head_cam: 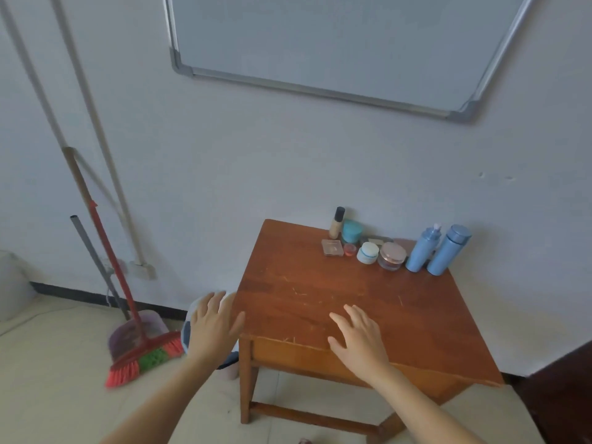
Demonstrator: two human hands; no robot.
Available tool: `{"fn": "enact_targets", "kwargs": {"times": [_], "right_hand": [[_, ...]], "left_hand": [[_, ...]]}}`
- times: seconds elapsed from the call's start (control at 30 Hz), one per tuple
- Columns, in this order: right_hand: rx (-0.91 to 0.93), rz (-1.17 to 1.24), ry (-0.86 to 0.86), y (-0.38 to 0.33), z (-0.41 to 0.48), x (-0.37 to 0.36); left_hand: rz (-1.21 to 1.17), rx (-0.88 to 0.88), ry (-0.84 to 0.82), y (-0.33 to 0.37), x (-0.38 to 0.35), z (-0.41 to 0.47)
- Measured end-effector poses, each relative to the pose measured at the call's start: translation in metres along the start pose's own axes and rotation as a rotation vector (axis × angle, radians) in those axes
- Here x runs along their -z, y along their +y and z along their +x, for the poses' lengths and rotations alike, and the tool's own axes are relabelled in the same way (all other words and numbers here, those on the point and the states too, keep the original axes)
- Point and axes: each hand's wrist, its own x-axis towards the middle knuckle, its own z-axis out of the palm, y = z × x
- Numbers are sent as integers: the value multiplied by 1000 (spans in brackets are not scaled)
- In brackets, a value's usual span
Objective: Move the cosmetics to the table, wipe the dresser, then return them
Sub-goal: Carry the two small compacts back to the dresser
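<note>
Both grips are empty, fingers straight and spread. The left grip (213, 328) hangs just off the near left corner of the wooden bench (320, 283), over a pale rounded object on the floor that is too hidden to name. The right grip (358, 341) is above the front edge of the bench top; whether the palm touches the wood cannot be told.

The cosmetics stand in a cluster along the far edge of the bench, against the wall and well apart from both grips. From the left they are a foundation bottle (337, 223) with a dark cap, a teal jar (351, 231), a flat clear compact (332, 247), a small pink pot (349, 249), a white jar (367, 253) and a glass jar (390, 256) with a rosy lid. Two tall blue bottles (423, 249) stand side by side at the right end. A red broom (128, 357) leans against the wall to the left.

With everything grouped on one surface and nothing held, this looks like the very start, before the first item is carried off; it could equally be the end, and the view alone does not settle it. No cloth is in sight. If it is the start, the next move calls for a long reach across the top. The tall bottles would tip easily, so each wants a firm hold around its body, and the small pot and compact need a fingertip pinch
</note>
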Motion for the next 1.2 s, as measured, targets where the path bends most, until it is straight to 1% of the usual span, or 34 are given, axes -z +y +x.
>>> {"fn": "enact_targets", "kwargs": {"times": [0.07,0.2,0.37,0.47,0.6,0.67,0.77,0.87,1.0,1.1,1.2], "right_hand": [[-18,8,1,19,28,1],[-35,30,12,57,96,7],[-28,98,-46,95,166,12],[3,150,-68,111,201,9],[62,160,-82,115,234,0],[63,172,-68,114,247,-5],[-9,191,-10,111,258,-14],[-100,165,42,112,266,-22],[-126,209,12,116,278,-18],[-97,164,9,118,278,-18],[-61,127,-44,121,272,-20]], "left_hand": [[10,11,-40,12,-14,29],[39,-26,-43,37,-42,93],[87,16,-103,78,-79,161],[106,11,-179,104,-105,188],[155,-25,-280,129,-136,213],[167,-41,-317,136,-146,227],[162,-73,-364,146,-157,246],[146,-159,-399,157,-167,263],[175,-259,-484,163,-179,279],[205,-277,-468,162,-183,283],[197,-255,-420,159,-180,279]]}}
